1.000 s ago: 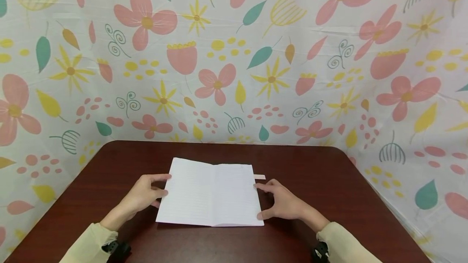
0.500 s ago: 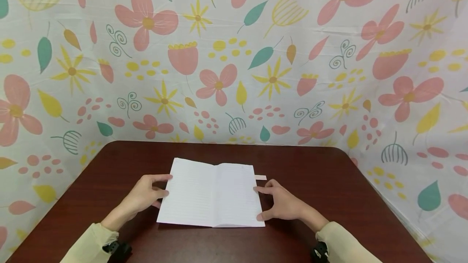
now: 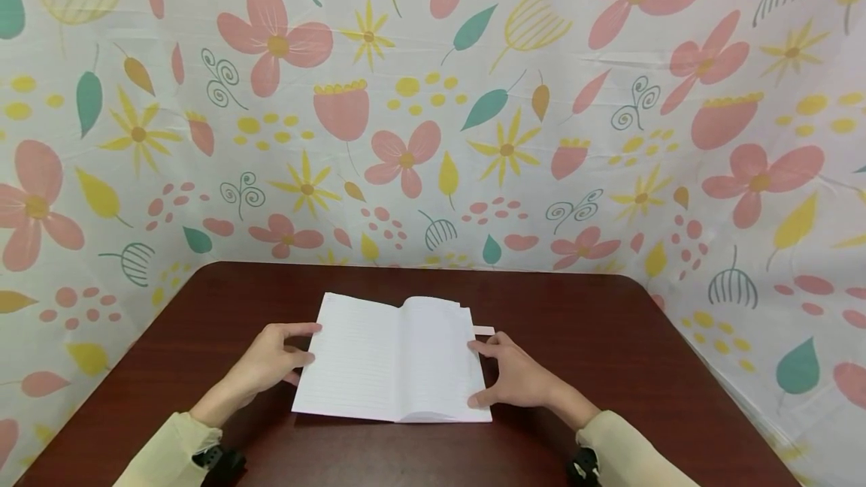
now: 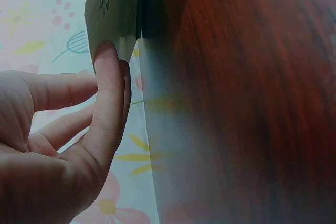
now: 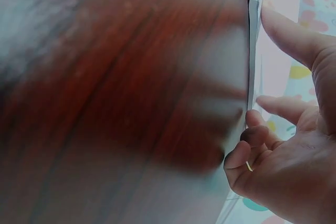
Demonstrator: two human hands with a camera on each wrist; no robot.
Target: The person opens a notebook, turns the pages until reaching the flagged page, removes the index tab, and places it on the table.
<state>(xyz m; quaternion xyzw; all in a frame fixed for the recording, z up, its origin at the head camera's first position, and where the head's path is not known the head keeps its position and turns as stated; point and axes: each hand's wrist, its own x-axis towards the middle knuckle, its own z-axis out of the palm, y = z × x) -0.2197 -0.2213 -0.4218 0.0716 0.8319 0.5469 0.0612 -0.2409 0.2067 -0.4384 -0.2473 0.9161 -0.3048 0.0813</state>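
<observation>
An open notebook (image 3: 358,359) with white lined pages lies on the dark red-brown table. Its right-hand pages bulge up beside the middle fold. My left hand (image 3: 264,359) holds the left edge between fingers and thumb. In the left wrist view, fingertips press a pale surface of the notebook (image 4: 113,14) bearing dark written marks. My right hand (image 3: 517,374) is at the right edge, thumb and index finger on the page. The right wrist view shows its other fingers curled by the notebook's edge (image 5: 252,51). A small white strip (image 3: 483,330) sticks out beyond the upper right edge.
The table (image 3: 433,457) has a glossy wood-grain top with rounded far corners. A white cloth (image 3: 473,231) with pink, yellow and green flower prints hangs behind it and along the sides. Black bands (image 3: 216,463) are worn on both wrists, beside pale sleeves (image 3: 165,449).
The right-hand pages have risen into a curve near the fold, their edges shifting left. My right thumb has moved slightly left with them. The left hand keeps its hold on the left edge.
</observation>
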